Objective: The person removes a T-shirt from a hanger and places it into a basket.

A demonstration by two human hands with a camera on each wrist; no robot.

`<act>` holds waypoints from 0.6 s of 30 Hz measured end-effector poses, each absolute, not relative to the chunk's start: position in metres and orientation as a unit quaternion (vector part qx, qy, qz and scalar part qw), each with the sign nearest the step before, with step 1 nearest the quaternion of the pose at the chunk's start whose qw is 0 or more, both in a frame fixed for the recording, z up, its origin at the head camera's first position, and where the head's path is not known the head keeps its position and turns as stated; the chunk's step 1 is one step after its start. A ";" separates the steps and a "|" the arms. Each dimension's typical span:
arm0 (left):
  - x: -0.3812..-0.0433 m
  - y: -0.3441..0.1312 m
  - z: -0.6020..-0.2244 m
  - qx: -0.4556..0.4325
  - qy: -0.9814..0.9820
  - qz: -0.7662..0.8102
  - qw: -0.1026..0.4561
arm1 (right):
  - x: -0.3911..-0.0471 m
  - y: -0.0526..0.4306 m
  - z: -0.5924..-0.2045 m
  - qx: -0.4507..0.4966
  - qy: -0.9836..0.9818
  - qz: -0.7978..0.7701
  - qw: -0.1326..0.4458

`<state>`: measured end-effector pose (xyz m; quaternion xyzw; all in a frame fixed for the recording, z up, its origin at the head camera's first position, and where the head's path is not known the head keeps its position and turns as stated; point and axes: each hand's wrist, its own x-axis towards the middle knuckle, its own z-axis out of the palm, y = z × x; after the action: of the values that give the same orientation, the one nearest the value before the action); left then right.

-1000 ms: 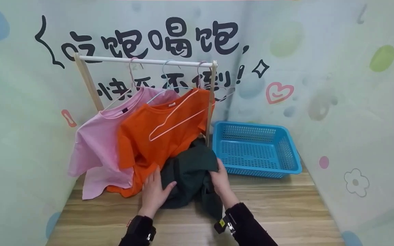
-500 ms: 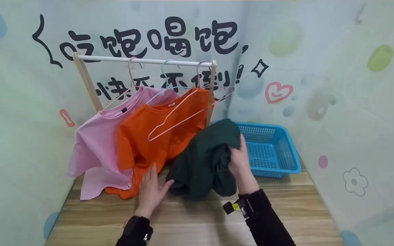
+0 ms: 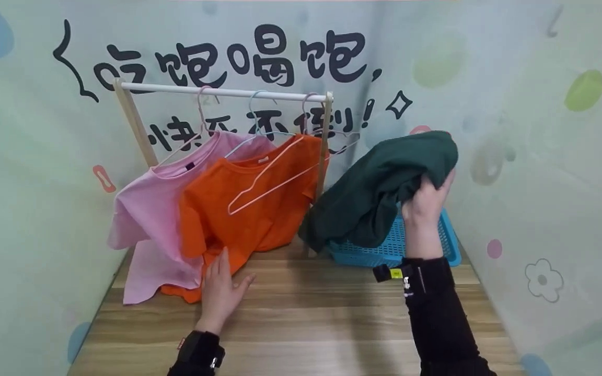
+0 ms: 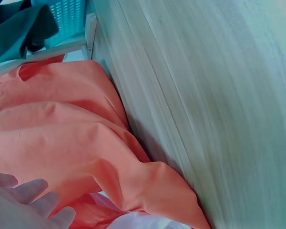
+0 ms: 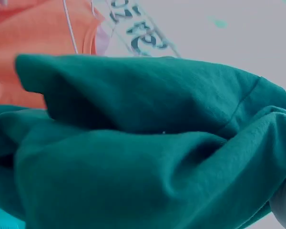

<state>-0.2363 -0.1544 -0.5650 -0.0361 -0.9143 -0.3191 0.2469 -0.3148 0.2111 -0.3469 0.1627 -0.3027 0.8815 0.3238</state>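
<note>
My right hand (image 3: 427,204) grips a bunched dark green garment (image 3: 371,183) by its upper right end and holds it raised over the blue basket. The garment's loose end droops left toward the rack's post, and its folds fill much of the right wrist view (image 5: 148,162). My left hand (image 3: 221,295) holds nothing; its fingers are spread at the lower part of an orange T-shirt (image 3: 238,203). That shirt hangs from a light blue hanger (image 3: 255,112). To its left, a pink T-shirt (image 3: 149,214) hangs on a pink hanger (image 3: 201,112).
A bare pink hanger (image 3: 264,189) dangles in front of the orange shirt from the rack's white rail (image 3: 228,93). The blue basket (image 3: 369,257) stands right of the rack's wooden post (image 3: 327,120), on the wooden table (image 3: 301,324). Printed cloth walls (image 3: 541,172) surround it.
My right hand has lifted the green garment off the table beneath the orange shirt and carried it up and right over the basket. My left hand has let the garment go and shifted slightly left.
</note>
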 end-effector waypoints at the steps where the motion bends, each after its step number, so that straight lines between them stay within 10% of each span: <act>1: -0.236 -0.156 -0.566 -0.038 -0.913 -0.318 0.252 | -0.318 0.214 -0.350 0.150 -0.296 0.883 0.333; 6: -0.237 -0.160 -0.569 -0.048 -0.907 -0.314 0.276 | -0.334 0.233 -0.381 0.034 -0.391 0.867 0.307; 10: -0.237 -0.164 -0.569 -0.042 -0.909 -0.314 0.269 | -0.346 0.257 -0.424 -0.073 -0.678 0.715 0.155; 18: -0.244 -0.175 -0.555 -0.040 -0.912 -0.312 0.262 | -0.342 0.280 -0.486 -0.039 -0.851 0.524 0.016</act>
<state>-0.2436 -0.1747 -0.5554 -0.0397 -0.9124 -0.3120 0.2620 -0.3416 0.2795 -0.4864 -0.0387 -0.8508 0.5238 0.0160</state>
